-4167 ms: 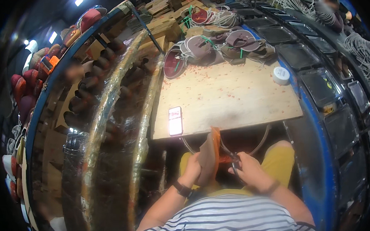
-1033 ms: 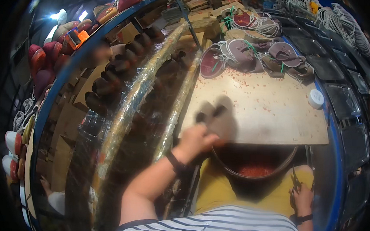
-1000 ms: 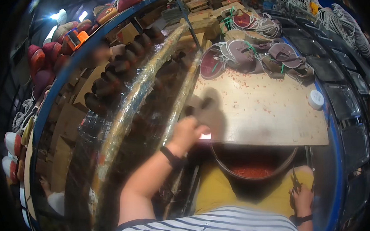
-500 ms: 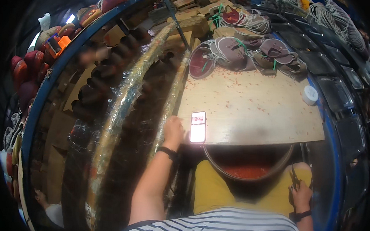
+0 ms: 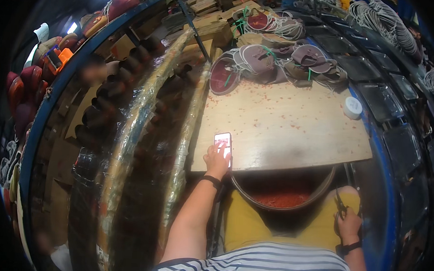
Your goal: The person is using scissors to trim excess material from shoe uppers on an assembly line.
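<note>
A smartphone (image 5: 223, 137) with a lit screen lies at the near left corner of the wooden tabletop (image 5: 295, 139). Over its lower part is my left hand (image 5: 216, 162), fingers stretched out, with fingertips at the screen; whether they press on it I cannot tell. My right hand (image 5: 349, 225) rests by my right thigh, closed round a pair of dark scissors (image 5: 339, 203) whose blades point away from me. Small orange-red scraps (image 5: 257, 123) are scattered over the tabletop. Below its front edge, between my knees, a round tub (image 5: 253, 200) holds more red scraps.
Bundles of mauve and brown shoe pieces (image 5: 260, 59) tied with green string lie at the table's back. A white round container (image 5: 352, 108) stands at the right edge. Racks of dark shoes (image 5: 113, 93) line the left; dark trays (image 5: 380, 102) the right. Another person's white sleeve (image 5: 62, 260) shows lower left.
My left hand has moved from beside the phone to over its screen. The right hand still holds the scissors at the thigh. The whole view has shifted slightly.
</note>
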`<state>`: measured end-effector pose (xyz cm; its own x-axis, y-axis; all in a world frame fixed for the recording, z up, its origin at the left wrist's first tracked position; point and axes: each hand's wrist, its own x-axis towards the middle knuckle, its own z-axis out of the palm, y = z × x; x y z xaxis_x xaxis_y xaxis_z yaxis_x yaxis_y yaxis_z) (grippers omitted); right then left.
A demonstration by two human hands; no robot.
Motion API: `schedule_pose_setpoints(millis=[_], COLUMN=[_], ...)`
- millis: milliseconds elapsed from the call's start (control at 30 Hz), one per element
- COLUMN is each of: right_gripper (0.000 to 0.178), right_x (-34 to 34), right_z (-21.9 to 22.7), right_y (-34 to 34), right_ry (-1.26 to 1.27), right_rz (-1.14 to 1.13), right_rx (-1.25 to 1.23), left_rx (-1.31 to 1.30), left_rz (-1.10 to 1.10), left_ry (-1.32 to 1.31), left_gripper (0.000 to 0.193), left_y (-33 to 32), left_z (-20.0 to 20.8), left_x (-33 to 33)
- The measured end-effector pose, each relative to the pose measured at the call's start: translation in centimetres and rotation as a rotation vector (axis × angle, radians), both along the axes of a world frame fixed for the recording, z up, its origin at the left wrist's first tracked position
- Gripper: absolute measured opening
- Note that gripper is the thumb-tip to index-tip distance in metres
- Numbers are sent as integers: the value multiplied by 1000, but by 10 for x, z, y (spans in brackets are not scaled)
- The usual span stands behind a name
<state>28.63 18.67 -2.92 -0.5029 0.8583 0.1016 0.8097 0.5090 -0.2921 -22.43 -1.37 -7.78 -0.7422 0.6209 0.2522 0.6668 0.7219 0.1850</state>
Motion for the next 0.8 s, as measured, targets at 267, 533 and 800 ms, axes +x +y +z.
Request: schedule_pose_setpoints(millis=[267, 533, 800], right_gripper=[36, 36, 36], right_x=[0, 0, 3], right_z=[-2, -3, -4], right_y=[3, 2, 3], right_ry=[-14, -12, 5], right_rz=[12, 10, 9], right_rx=[-4, 4, 0], left_rx=[-44, -33, 208], left_rz=[22, 9, -368], left_ry=[-13, -9, -165], left_gripper=[42, 40, 30], left_y=[1, 1, 0], left_z=[4, 13, 16], left_x=[2, 8, 135])
